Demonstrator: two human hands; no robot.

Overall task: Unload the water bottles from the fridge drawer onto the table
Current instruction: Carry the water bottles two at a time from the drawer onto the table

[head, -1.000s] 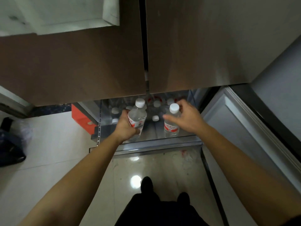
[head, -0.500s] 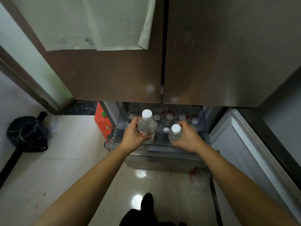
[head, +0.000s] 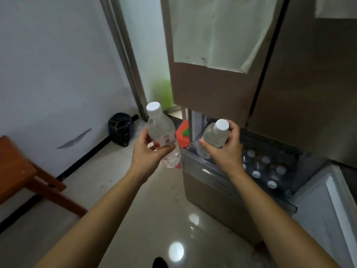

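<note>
At the centre of the view, two clear water bottles with white caps are held up in front of an open fridge drawer. Grasped around its lower half by the left hand (head: 149, 153), the left bottle (head: 162, 135) stands nearly upright, its cap tipped a little to the left and its red and white label partly hidden by the fingers. Wrapped around the middle of the right bottle (head: 213, 136) from behind, the right hand (head: 225, 149) covers most of its body and all of any label; the cap points toward the camera. Both bottles are in the air, clear of the drawer and apart from each other.

Behind and below the right hand, the fridge drawer (head: 239, 190) stands pulled out, with more bottles (head: 265, 167) standing inside. Only their white caps read clearly; their bodies are dim, and the hand hides some, so their number cannot be told. Brown fridge doors (head: 212, 89) rise above, cut off at the top edge. A red box (head: 182, 134) shows partly behind the left bottle. Farther left, a dark bag (head: 119, 128) sits on the pale floor (head: 108, 180) by the wall, and a wooden table (head: 17, 167) enters at the left edge, mostly out of frame.
</note>
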